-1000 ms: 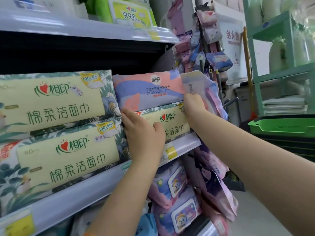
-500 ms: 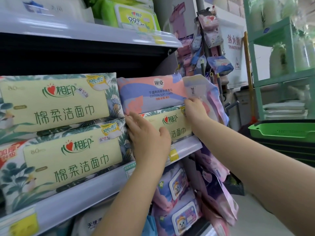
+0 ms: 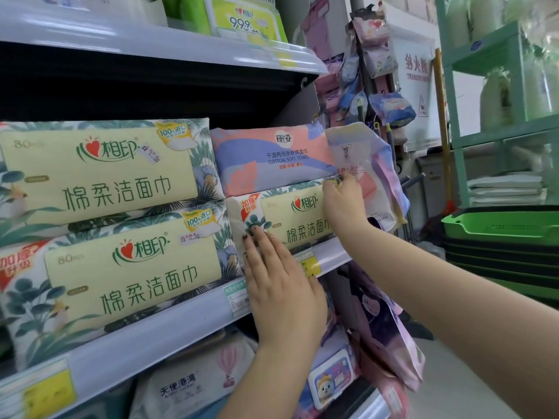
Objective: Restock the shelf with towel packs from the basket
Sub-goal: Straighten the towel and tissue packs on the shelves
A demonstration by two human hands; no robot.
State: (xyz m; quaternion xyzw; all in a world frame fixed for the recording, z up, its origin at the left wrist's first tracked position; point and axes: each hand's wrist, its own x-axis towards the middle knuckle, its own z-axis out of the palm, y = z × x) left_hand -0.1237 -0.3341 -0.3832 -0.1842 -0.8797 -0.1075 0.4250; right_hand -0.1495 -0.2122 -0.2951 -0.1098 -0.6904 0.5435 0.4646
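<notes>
Towel packs on middle shelf, arranged in stacked pairs. Far left: two green-and-cream leaf-print packs, one on top of the other, printed faces outward, handwritten price stickers on front; stacked flat, presumably so labels read from aisle.

Next column right: lower leaf-print pack, same design, red corner flash at upper left, sitting at shelf's front edge just behind price rail. Soft film wrap, corners slightly rounded; likely compressible under pressure.

Left hand: fingers straight and together, flat against lower left front of that pack, nothing gripped. Judged as pushing pack back and square against neighbour.

On top of it: pink-and-lilac pack marked COTTON SOFT TOWEL, a different brand, resting level.

Right hand: at upper right corner of lower pack, fingers bent at seam between the two packs; whether pinching or only pressing cannot be told. Probably steadying stack at shelf end.

Far right: green baskets, stacked, well apart from shelf; contents not visible.
</notes>
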